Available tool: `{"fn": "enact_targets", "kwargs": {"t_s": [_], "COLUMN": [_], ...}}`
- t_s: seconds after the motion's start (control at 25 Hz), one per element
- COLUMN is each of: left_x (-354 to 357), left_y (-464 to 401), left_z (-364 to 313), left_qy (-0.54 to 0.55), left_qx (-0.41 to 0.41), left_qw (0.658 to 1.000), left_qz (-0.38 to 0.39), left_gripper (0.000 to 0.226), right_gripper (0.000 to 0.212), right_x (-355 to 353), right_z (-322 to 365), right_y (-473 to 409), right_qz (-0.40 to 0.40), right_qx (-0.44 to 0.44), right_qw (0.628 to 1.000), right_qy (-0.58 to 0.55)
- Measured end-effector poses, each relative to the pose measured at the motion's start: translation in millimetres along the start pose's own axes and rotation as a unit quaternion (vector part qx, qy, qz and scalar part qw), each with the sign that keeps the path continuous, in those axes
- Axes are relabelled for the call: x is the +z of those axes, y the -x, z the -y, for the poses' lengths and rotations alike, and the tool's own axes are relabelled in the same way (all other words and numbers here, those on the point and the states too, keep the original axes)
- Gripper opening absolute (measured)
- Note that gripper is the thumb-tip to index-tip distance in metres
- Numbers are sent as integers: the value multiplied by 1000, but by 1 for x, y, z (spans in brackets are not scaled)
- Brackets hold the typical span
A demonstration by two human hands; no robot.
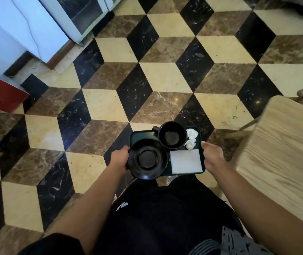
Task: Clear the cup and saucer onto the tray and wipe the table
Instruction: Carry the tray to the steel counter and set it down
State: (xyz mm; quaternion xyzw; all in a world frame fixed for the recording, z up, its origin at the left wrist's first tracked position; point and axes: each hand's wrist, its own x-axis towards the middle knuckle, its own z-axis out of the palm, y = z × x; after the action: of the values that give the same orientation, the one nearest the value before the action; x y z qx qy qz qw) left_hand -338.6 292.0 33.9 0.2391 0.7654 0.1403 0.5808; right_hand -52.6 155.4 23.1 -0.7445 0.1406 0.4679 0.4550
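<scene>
Nearest the camera, two bare forearms reached forward over dark trousers, and each hand clasped a short edge of the tray (pixel 136 135) so that its load rode level. The left hand (pixel 118 160), at nine o'clock of the tray, had its fingers curled round the rim just beside the saucer (pixel 148 159); the right hand (pixel 211 155), at three o'clock, gripped the opposite rim, thumb on top. The saucer lay at the tray's near left, overhanging the edge a little, and a folded white cloth (pixel 186 161) lay flat at its three o'clock. At twelve o'clock of the cloth the cup (pixel 171 135) stood upright and apparently empty, handle toward nine o'clock, with crumpled white napkins (pixel 191 138) tucked at its three o'clock. Cup and saucer being aboard, clearing looked done. The wooden worktop (pixel 283 148) stood at three o'clock, well apart from the tray. Beyond lay the patterned marble floor (pixel 161 76), with white cabinets (pixel 36 21) at eleven o'clock.
</scene>
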Motion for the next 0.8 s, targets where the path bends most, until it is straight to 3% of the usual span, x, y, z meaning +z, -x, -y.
{"fn": "enact_targets", "kwargs": {"t_s": [0.48,0.8], "left_x": [125,213], "left_y": [-80,-109], "left_z": [-209,-314], "left_qy": [-118,-222], "left_qx": [65,81], "left_qw": [986,962], "left_qz": [96,135], "left_gripper": [24,30], "right_gripper": [23,24], "right_x": [48,63], "right_z": [136,205], "right_y": [-71,-109], "right_qz": [-94,-150], "right_qx": [-11,26], "right_qw": [993,968], "right_qy": [-76,-197]}}
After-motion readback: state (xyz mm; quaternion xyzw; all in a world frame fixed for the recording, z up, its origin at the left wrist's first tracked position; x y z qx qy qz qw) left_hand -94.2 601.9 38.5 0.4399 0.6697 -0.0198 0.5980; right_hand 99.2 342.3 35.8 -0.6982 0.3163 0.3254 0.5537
